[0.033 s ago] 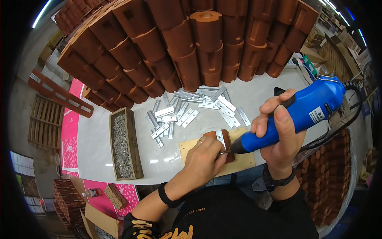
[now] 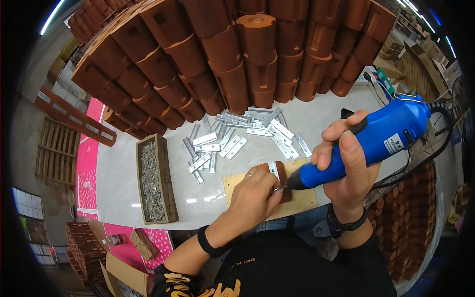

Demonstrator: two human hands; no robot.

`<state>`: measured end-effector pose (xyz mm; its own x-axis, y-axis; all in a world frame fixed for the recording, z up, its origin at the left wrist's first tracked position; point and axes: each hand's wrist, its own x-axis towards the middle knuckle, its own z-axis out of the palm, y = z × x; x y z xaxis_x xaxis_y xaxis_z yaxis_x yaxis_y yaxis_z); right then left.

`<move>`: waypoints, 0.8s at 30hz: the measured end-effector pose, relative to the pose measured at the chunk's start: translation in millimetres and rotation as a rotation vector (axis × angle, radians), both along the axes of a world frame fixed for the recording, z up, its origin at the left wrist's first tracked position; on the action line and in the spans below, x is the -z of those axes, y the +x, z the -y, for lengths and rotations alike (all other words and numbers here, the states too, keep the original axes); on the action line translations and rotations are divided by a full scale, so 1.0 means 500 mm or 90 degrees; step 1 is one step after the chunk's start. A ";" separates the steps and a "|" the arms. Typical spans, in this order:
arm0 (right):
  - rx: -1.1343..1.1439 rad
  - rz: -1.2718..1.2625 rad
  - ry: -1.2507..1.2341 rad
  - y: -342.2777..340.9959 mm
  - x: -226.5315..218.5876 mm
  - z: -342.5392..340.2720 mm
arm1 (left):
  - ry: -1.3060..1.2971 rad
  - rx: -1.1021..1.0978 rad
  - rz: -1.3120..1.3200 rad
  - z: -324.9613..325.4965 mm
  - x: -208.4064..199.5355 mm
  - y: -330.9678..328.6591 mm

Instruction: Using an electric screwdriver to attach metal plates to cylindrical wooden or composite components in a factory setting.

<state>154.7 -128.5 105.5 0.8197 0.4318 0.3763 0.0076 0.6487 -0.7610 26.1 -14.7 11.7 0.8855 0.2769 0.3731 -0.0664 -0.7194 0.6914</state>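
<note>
My right hand [image 2: 349, 168] is wrapped round a blue electric screwdriver [image 2: 368, 143], its black nose pointing down and left. A reddish-brown block [image 2: 285, 195] lies on a pale wooden board [image 2: 303, 198] at the table's near edge. Across the block runs a silver metal strip [image 2: 273, 169]. My left hand [image 2: 252, 195] rests over the block's left side, thumb and forefinger pinched at the driver's tip round a small shiny piece that looks like a screw. The fingers partly hide it and the block.
Loose metal strips [image 2: 232, 143] are scattered beyond the board. At left stands a long wooden box [image 2: 173, 210] of screws. Stacked reddish-brown blocks [image 2: 257, 39] wall off the table's far side. The driver's black cord [image 2: 448, 119] hangs at right, above more blocks [image 2: 403, 213].
</note>
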 end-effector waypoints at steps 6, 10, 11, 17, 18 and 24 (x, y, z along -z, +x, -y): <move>0.015 0.122 -0.044 0.011 0.016 -0.024 | 0.053 -0.019 0.034 -0.016 0.009 0.035; 0.038 0.137 -0.056 0.021 0.019 -0.039 | 0.066 -0.041 0.046 -0.023 0.021 0.048; 0.041 0.131 -0.047 0.021 0.022 -0.044 | 0.063 -0.057 0.038 -0.025 0.026 0.048; 0.041 0.121 -0.047 0.015 0.037 -0.056 | 0.050 -0.094 0.009 -0.023 0.032 0.044; 0.047 0.114 -0.051 0.014 0.039 -0.058 | 0.041 -0.098 0.008 -0.022 0.030 0.044; 0.030 0.070 -0.020 0.015 0.042 -0.064 | 0.036 -0.108 -0.007 -0.019 0.034 0.040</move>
